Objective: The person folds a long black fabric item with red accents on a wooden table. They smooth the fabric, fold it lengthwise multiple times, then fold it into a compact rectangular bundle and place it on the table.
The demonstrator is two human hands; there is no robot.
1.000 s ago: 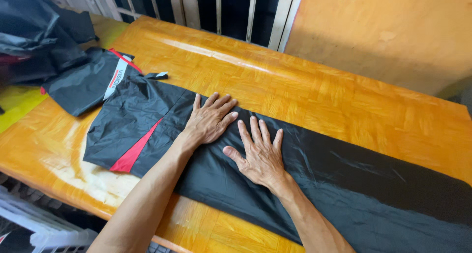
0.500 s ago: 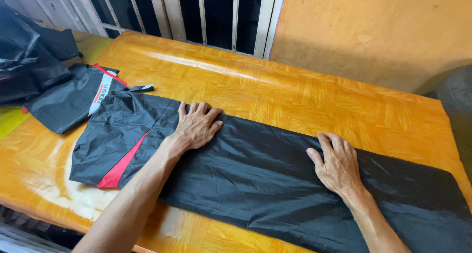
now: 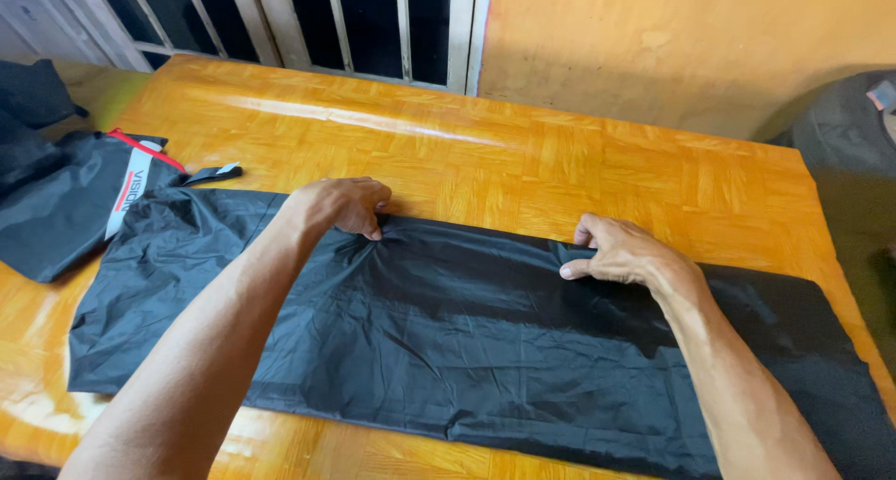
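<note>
A long black thin-fabric garment [image 3: 448, 340] lies folded flat across an orange wooden table [image 3: 523, 163]. My left hand [image 3: 341, 205] pinches the garment's far edge near its middle-left, fingers curled on the cloth. My right hand [image 3: 621, 251] pinches the same far edge further right, thumb and fingers closed on a small fold. Both forearms reach over the fabric from the near side.
A second black garment [image 3: 75, 205] with a red and white stripe lies at the table's left end, a small black strap [image 3: 213, 173] beside it. A barred window [image 3: 364, 23] and an orange wall [image 3: 681, 41] stand behind. A dark seat [image 3: 845, 125] is at right.
Both hands went from lying flat on the fabric to gripping its far edge. The right hand slid rightward along the cloth. The red trim of the garment is no longer visible.
</note>
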